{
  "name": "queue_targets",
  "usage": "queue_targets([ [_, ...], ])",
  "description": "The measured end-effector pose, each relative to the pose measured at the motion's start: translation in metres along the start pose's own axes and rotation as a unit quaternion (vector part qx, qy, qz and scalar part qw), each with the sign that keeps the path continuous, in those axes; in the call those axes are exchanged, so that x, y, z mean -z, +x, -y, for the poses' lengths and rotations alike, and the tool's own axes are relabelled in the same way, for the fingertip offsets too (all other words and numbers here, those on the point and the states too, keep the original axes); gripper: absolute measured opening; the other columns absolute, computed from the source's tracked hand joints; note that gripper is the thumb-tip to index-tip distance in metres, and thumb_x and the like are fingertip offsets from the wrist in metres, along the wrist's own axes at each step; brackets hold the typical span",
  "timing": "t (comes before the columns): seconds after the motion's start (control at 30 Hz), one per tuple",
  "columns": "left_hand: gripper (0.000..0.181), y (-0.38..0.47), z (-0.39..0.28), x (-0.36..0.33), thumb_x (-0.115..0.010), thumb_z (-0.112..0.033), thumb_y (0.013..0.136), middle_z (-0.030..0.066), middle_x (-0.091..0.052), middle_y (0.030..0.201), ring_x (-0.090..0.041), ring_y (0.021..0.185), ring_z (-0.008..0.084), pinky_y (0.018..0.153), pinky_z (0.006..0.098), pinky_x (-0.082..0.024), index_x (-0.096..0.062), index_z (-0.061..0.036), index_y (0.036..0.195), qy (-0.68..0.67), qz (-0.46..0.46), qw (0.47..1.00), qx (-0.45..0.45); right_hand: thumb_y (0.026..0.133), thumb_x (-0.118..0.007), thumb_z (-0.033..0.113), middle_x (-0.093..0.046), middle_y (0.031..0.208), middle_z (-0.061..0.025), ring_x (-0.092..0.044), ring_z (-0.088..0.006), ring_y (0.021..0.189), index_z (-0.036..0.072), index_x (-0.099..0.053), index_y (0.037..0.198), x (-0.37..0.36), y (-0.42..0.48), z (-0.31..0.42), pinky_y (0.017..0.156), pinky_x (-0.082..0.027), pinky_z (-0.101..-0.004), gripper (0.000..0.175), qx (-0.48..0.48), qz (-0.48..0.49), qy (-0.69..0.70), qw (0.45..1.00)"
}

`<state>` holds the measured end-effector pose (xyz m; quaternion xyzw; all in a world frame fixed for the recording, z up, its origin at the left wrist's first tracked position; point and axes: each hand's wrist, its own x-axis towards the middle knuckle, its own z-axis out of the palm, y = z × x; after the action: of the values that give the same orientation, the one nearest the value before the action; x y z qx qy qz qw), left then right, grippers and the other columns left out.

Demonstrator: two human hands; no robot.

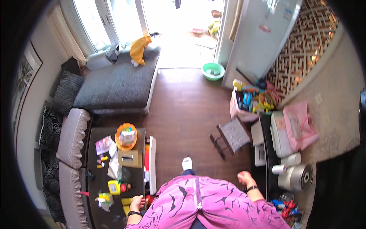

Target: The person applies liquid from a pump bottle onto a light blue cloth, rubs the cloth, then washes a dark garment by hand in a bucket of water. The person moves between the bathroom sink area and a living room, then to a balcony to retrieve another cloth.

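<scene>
My left hand [137,202] hangs loosely curled beside the near right edge of the dark coffee table [100,171], close to yellow packets [126,205]; nothing shows in it, and its fingers are partly hidden. My right hand [245,178] is on the other side of my pink jacket [183,200], bent at the fingers with no object visible in it, near the black cabinet [264,137]. On the coffee table are a brown tissue box [130,159], an orange basket [126,144] with packets, a yellow container [114,187] and crumpled tissue. A white drawer front [152,166] stands pulled out.
Ahead, a small folding stool [235,134] stands on the wooden floor [183,114]. Beyond it are a pink bin [243,113] of toys and a green basin [212,77] by the bright doorway. A grey sofa [114,83] lines the left; a metal appliance [294,178] sits at right.
</scene>
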<state>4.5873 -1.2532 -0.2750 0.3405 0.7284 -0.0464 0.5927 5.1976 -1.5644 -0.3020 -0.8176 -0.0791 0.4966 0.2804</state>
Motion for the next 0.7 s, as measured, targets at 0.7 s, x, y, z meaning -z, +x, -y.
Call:
queue_targets([
  [0.7, 0.025, 0.171, -0.553, -0.125, -0.06, -0.032, 0.088, 0.0005, -0.069, 0.083, -0.064, 0.074, 0.0133, 0.062, 0.0306, -0.048, -0.068, -0.0089, 0.091, 0.098, -0.008, 0.99, -0.1, 0.083, -0.063, 0.021, -0.067, 0.075, -0.0043, -0.062, -0.0149, 0.058, 0.006, -0.069, 0.088, 0.199, 0.403, 0.411, 0.051, -0.048, -0.0291, 0.017, -0.033, -0.077, -0.02, 0.996],
])
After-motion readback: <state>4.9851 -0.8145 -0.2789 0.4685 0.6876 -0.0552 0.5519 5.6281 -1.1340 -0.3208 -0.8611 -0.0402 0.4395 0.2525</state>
